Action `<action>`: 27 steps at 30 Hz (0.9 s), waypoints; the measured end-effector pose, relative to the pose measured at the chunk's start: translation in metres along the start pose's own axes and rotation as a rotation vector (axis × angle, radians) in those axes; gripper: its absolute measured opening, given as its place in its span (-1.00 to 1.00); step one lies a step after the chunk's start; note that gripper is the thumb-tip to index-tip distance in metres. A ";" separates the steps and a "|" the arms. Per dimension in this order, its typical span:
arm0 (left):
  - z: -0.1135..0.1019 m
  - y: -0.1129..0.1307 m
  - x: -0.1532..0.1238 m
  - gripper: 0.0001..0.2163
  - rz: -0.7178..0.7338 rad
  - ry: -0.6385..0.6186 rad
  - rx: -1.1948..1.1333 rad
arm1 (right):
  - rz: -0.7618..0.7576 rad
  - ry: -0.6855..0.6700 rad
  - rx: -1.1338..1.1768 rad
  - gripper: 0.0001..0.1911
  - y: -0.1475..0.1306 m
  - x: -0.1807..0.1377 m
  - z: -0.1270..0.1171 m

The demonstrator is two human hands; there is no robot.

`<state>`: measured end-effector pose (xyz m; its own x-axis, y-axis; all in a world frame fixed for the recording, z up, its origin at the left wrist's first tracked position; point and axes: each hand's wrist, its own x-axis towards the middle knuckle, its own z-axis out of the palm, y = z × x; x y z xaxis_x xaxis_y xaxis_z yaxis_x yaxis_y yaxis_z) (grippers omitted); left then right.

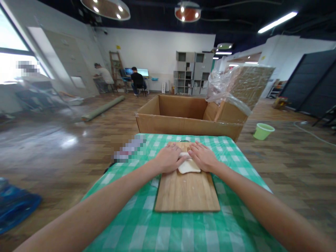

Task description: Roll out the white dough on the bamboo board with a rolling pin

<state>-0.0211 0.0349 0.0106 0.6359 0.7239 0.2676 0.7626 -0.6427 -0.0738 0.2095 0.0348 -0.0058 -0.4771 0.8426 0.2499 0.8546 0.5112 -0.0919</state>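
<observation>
A flat piece of white dough (189, 166) lies on the wooden cutting board (187, 196). Across its far edge runs a whitish bar (184, 154); whether this is a rolling pin or a rolled edge of the dough I cannot tell. My left hand (169, 157) rests palm down on the left end of the bar, fingers stretched forward and thumb over the dough. From the right, my right hand (202, 156) lies palm down the same way, its fingers extended and slightly apart. Both palms hide the ends of the bar and the dough's sides.
A green checked cloth (136, 224) covers the table. A blurred-out item (130, 148) lies at its left edge. Beyond stands a large open cardboard box (189, 124) with plastic wrap. A green bucket (264, 131) is on the floor to the right. Several people sit farther back.
</observation>
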 end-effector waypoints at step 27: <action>-0.002 0.007 -0.006 -0.65 0.187 -0.052 0.087 | 0.070 -0.016 -0.142 -0.43 0.001 -0.007 0.000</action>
<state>-0.0198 0.0262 0.0100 0.7708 0.6077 0.1912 0.6367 -0.7444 -0.2010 0.2134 0.0293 -0.0074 -0.4175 0.8784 0.2325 0.9057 0.4228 0.0287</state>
